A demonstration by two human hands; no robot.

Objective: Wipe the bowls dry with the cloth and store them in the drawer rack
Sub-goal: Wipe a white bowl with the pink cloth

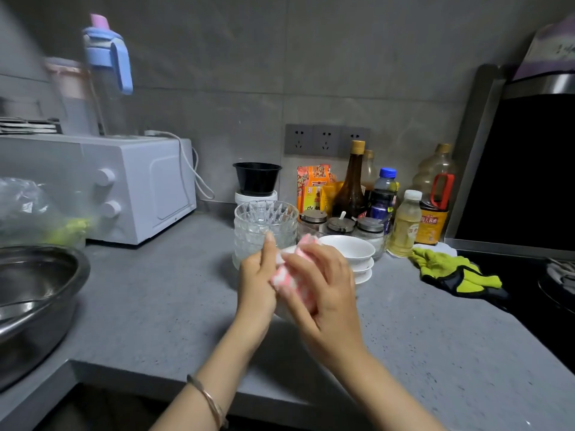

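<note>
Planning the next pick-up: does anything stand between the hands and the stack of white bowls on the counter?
Nothing visible does. The stack of white bowls sits just beyond the right hand. The glass bowls stand to its left, off that path. Both that hand and the left hand grip the pink checked cloth, though.

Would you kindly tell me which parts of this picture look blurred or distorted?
Head view: motion blur smears the blue bottle and plastic bag; left hand, right hand and pink cloth are soft; wide-angle distortion tilts the range hood; the brown bottle is sharp.
</note>
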